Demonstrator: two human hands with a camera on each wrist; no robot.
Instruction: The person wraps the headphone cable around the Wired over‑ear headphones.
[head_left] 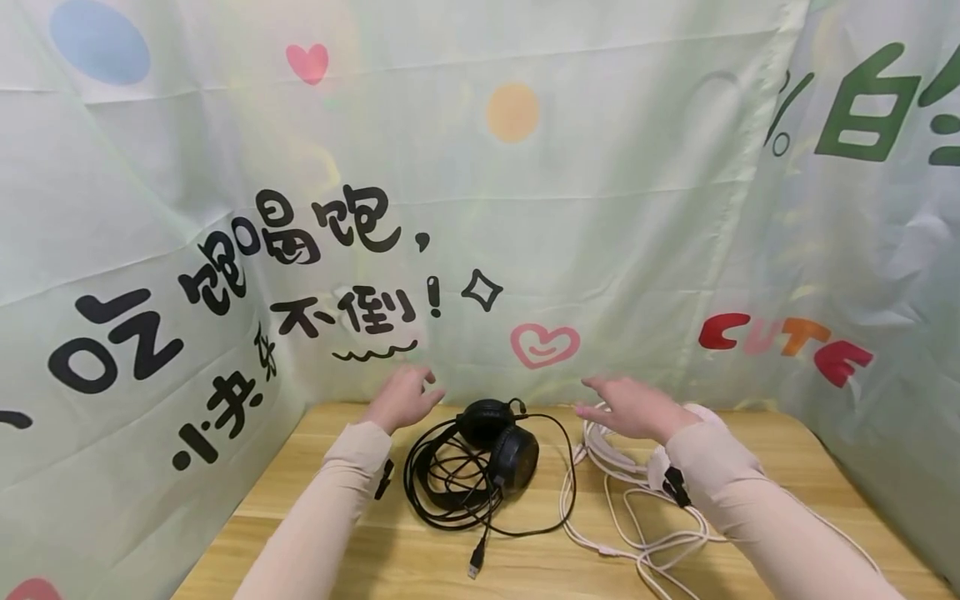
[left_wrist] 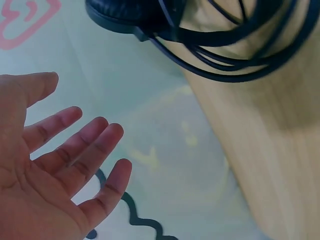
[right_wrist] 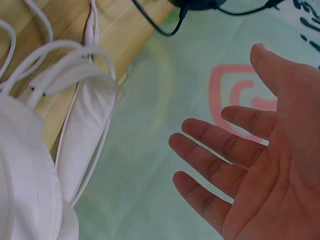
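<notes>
Black headphones (head_left: 514, 460) lie on the table, their black cable coiled round them and ending in a USB plug (head_left: 477, 557). White headphones (right_wrist: 30, 165) lie to the right, partly hidden in the head view by the right forearm, with a loose white cable (head_left: 667, 546). My left hand (head_left: 403, 397) hovers above the table's back edge, left of the black headphones, fingers spread and holding nothing. Over the white headphones' cable is my right hand (head_left: 633, 406), also spread and touching nothing. Both palms show bare in the wrist views.
The wooden table (head_left: 360, 542) meets a pale printed curtain (head_left: 615, 250) at its back. The curtain also hangs along the left and right sides. A black band clip (head_left: 384, 480) shows at the left wrist.
</notes>
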